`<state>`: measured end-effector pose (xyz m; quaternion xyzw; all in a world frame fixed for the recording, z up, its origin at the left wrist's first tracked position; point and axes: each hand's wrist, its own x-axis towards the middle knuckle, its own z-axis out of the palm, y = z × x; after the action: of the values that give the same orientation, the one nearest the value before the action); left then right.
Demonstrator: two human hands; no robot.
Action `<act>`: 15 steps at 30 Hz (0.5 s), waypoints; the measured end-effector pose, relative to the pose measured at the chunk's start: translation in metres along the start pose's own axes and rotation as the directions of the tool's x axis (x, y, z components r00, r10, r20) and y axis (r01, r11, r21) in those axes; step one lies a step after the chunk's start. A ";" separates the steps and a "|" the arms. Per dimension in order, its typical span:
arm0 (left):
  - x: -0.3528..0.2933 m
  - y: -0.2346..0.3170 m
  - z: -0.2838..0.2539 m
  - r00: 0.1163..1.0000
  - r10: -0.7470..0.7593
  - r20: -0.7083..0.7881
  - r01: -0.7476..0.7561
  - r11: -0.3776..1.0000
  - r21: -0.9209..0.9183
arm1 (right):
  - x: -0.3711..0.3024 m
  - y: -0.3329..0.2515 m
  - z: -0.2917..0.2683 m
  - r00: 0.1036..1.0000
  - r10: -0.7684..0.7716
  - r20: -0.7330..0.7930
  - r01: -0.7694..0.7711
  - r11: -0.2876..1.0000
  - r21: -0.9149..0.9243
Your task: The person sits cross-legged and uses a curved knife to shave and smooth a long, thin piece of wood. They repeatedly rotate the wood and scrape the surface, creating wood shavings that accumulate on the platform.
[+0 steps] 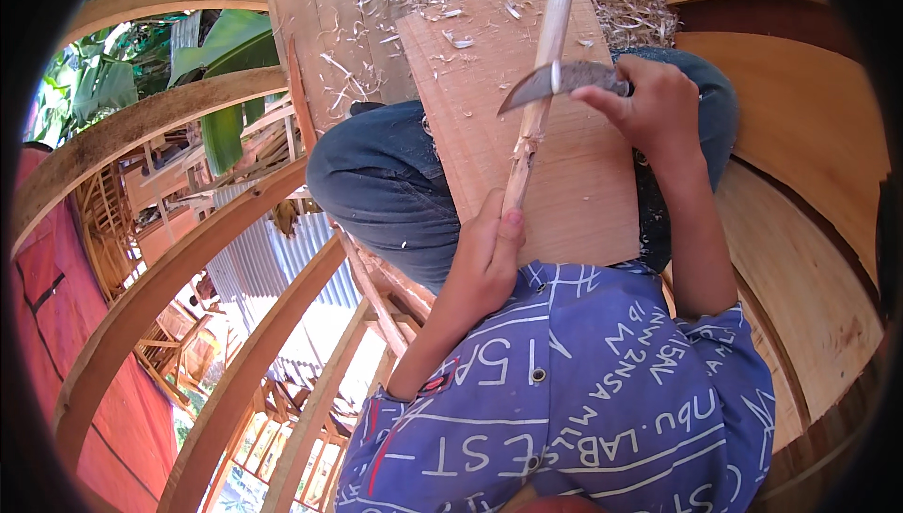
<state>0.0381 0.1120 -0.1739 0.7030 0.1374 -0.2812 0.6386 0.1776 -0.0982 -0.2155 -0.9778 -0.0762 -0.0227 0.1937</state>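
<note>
Upper centre: a thin pale wooden stick (541,90) is gripped low by the left hand (484,264).
A curved grey knife blade (550,82) is clasped against it by the right hand (654,99), over a flat reddish board (546,165).

Bright daylight, sun from upper left; green leaves (221,52) and corrugated roofs (282,259) below nearly blown out. Board (564,174) evenly lit, soft shadow under knife blade (555,80). Heavy fisheye bend w/ black vignette at the corners (curved beams (141,127) look more bowed). Centre sharp, edges a bit soft.
</note>
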 end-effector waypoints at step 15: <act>0.003 0.001 -0.026 0.952 -0.076 0.295 0.224 0.830 -0.510 | -0.025 -0.042 -0.012 0.987 -0.111 0.118 0.077 0.963 0.258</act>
<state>0.0466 0.1371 -0.1738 0.4390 0.1802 -0.3715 0.7980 0.1459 -0.0682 -0.1904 -0.9399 -0.1374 0.0422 0.3098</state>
